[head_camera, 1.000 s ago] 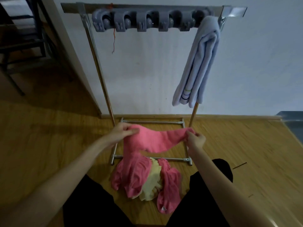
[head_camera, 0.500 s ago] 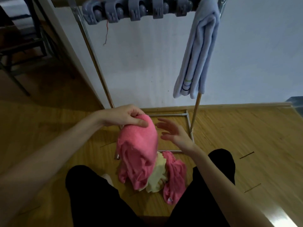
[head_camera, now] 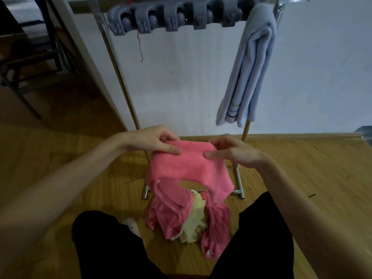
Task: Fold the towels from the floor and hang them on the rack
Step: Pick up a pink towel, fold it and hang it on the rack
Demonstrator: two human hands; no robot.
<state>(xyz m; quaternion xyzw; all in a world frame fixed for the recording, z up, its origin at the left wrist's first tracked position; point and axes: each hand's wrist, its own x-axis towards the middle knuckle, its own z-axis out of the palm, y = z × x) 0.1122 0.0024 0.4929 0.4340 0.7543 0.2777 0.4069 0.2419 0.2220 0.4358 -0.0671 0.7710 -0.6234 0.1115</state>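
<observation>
You have one blue towel (head_camera: 249, 65) already hung at the right end of the rack (head_camera: 118, 63). Your left hand (head_camera: 149, 140) and right hand (head_camera: 233, 151) pinch a pink towel (head_camera: 189, 168) by its top edge, mid-fold, above the pile (head_camera: 191, 224) on the wood floor (head_camera: 60, 162). More pink and yellow cloth waits there. A white wall stands behind.

No readable text, brand, number or sign shows anywhere. A small white tag (head_camera: 209, 252) on a pink towel (head_camera: 216, 228) on the floor is too blurred to read.
</observation>
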